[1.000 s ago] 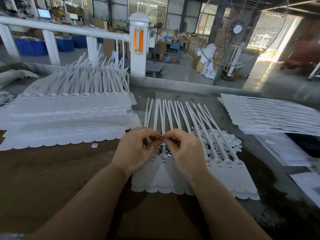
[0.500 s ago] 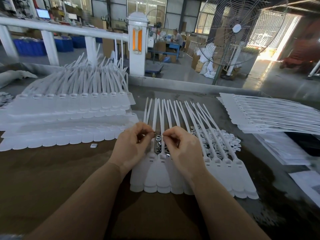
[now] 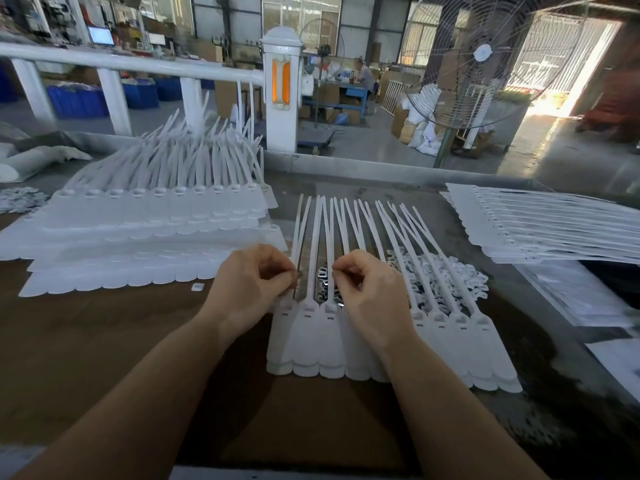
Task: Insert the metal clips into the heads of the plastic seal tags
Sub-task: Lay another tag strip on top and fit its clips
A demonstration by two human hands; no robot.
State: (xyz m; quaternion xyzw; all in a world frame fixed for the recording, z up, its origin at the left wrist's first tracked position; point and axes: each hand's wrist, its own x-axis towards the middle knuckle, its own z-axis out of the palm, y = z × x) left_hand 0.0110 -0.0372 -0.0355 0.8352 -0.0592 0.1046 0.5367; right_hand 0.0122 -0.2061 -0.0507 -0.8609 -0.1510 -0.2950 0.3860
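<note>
Hands: left hand (image 3: 254,284) pinches a clip (image 3: 298,273); right hand (image 3: 369,289) fingers curled, contents unclear. Seat clip squarely in tag (image 3: 308,336) head.

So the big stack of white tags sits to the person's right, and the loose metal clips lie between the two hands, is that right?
Not quite. In the head view the big stack of white tags sits to the person's left, not right. The loose metal clips do lie between the left hand and the right hand.

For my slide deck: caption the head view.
Both hands, left and right, work metal clips over a fanned row of seal tags.
</note>
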